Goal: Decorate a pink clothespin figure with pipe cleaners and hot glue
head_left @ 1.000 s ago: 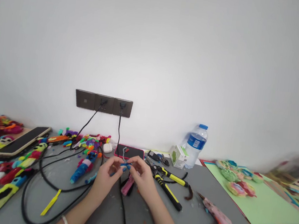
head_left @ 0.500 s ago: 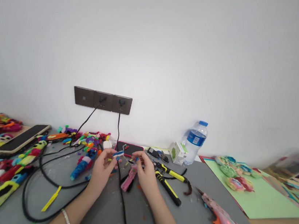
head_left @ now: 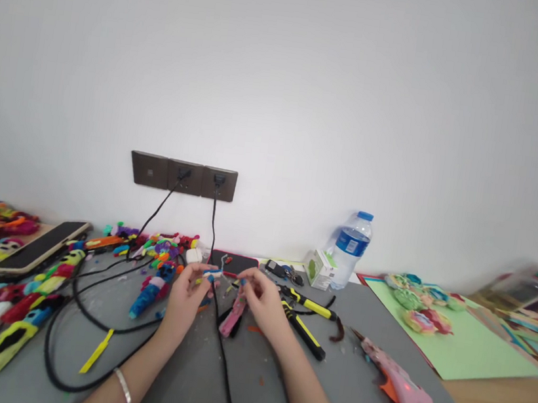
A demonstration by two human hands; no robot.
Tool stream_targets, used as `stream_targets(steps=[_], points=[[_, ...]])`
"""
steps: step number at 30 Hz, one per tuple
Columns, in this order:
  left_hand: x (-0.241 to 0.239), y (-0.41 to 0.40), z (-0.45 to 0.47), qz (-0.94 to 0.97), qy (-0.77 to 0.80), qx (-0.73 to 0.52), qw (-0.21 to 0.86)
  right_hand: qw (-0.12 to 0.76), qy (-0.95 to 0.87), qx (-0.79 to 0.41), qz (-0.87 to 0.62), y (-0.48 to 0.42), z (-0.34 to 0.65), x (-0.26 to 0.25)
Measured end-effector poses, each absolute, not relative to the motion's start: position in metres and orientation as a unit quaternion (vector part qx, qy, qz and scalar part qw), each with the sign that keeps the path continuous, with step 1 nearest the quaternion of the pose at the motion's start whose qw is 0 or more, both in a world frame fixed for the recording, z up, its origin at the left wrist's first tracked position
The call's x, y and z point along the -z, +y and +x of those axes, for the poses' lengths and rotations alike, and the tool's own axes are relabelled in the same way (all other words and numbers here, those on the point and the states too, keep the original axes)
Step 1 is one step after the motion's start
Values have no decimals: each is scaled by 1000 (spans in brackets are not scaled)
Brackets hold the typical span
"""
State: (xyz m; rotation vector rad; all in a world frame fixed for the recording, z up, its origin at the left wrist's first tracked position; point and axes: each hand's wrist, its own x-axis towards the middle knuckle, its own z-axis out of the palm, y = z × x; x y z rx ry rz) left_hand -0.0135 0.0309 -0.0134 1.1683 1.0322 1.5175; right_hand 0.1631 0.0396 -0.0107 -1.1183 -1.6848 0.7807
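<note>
My left hand [head_left: 188, 290] pinches a small blue-and-white fuzzy strip [head_left: 212, 275] between thumb and fingertips. To its right, my right hand [head_left: 262, 298] is closed, its thumb and fingertips together; whatever lies between them is too small to make out. A gap separates the two hands. Below them on the grey table rests a pink fuzzy figure [head_left: 233, 317] with black parts, close to my right hand. A black cable [head_left: 223, 361] runs down between my wrists. Left of my left hand lies a blue fuzzy figure [head_left: 147, 294].
Yellow-and-black pliers [head_left: 303, 335] lie right of my right hand, near a water bottle [head_left: 350, 252] and a small box [head_left: 320, 269]. A pink glue gun [head_left: 404, 398] is at front right, beside green paper [head_left: 482, 352]. Phone [head_left: 42, 248] and colourful figures crowd the left.
The blue-and-white strip has turned in my left fingers and now shows more edge-on. My right fingertips have shifted slightly toward the left hand. The camera view has moved a little.
</note>
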Motion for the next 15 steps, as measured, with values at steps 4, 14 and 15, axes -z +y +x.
stream_targets(steps=[4,14,15], points=[[11,29,-13,476,432,-619,452,313,-807,-273,-419,30,161,2],[10,29,-13,476,442,-615,447,198,-856,-198,-434,21,159,-6],[9,29,-13,477,442,-615,446,198,-855,-200,-436,21,159,-6]])
